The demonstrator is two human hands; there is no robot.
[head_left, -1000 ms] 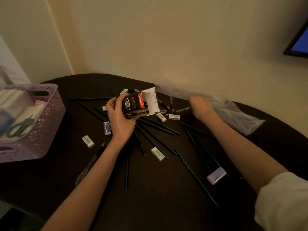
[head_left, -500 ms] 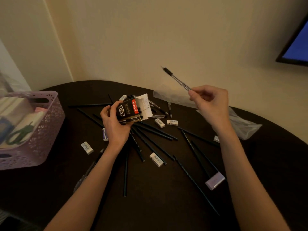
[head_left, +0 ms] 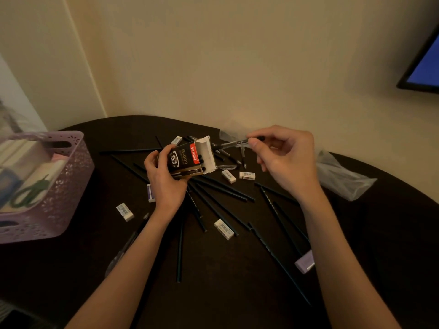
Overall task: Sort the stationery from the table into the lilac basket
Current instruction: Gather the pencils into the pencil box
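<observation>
At the table's [head_left: 237, 293] left edge sits the lilac basket [head_left: 59, 198], already holding scissors and other items. Right of it, the left hand [head_left: 164, 184] grips an open black pen box [head_left: 187, 157], tilted with its mouth toward the right. Dark pencils [head_left: 223, 191] and small white erasers [head_left: 124, 211] lie scattered on the tabletop beneath. Further right, the right hand [head_left: 282, 160] pinches a pen [head_left: 234, 144] by its end, tip pointing at the box opening. A clear plastic bag [head_left: 342, 179] lies beyond it.
</observation>
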